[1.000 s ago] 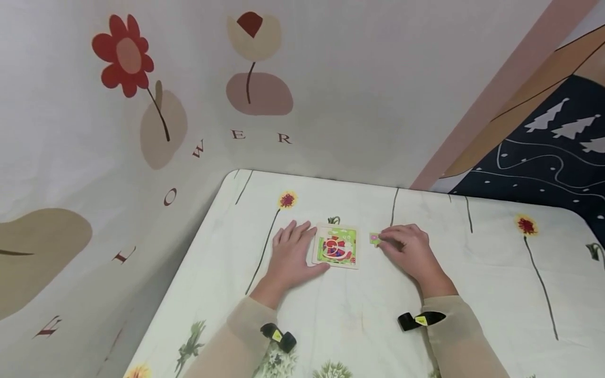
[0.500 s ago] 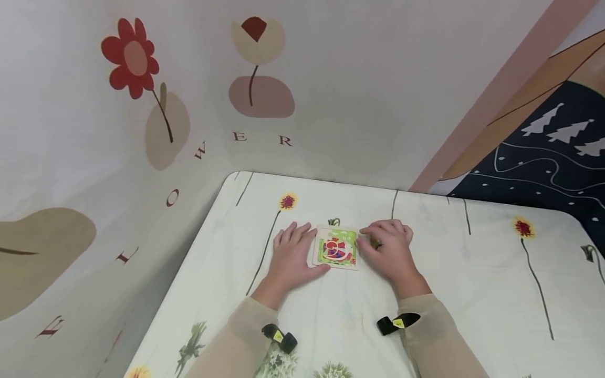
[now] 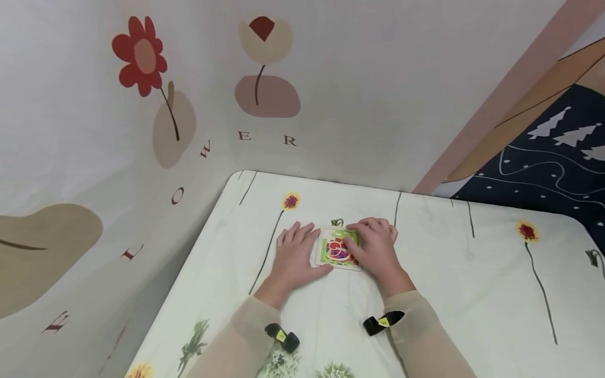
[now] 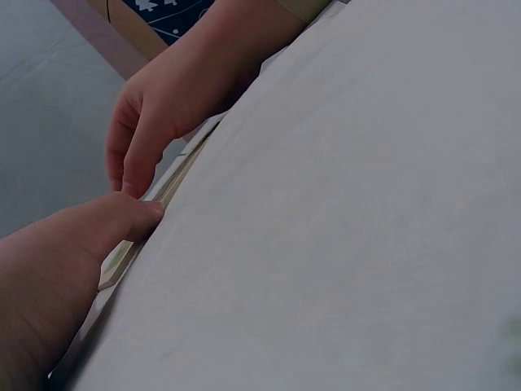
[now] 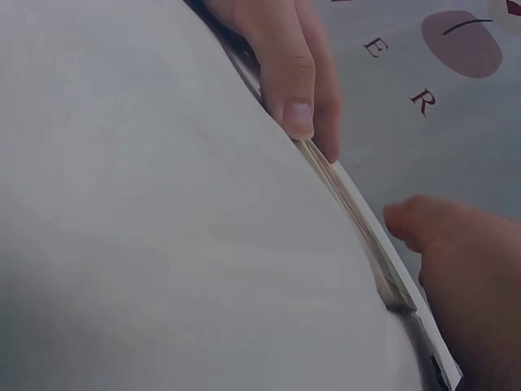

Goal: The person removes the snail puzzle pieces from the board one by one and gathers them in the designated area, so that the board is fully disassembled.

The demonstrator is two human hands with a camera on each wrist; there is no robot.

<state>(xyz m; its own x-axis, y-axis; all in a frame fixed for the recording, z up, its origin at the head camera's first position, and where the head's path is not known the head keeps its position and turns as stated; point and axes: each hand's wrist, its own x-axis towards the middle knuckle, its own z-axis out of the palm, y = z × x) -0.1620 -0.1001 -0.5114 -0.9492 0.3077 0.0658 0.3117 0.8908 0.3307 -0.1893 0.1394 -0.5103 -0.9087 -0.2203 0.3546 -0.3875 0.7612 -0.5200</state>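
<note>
A small square jigsaw puzzle board (image 3: 326,265) with a pale wooden frame and a green, red and purple picture lies flat on the table. My left hand (image 3: 294,256) rests at its left side, fingers spread and fairly straight, thumb along the near edge. In the left wrist view that thumb (image 4: 134,213) touches the board's edge. Over the board's right part is my right hand (image 3: 376,251), fingers bent down, thumb and fingertips close over the picture. The green puzzle piece it pinches is hidden now behind the fingers.
A white flower-printed cloth (image 3: 425,252) covers the table. Behind and to the left hangs a pale printed curtain (image 3: 359,105); a dark panel with white trees (image 3: 543,157) hangs at the back right. Each sleeve carries a black wrist camera (image 3: 384,322).
My right hand has moved left from beside the board to over its right part, carrying the small green puzzle piece. My left hand has stayed at the board's left side.
</note>
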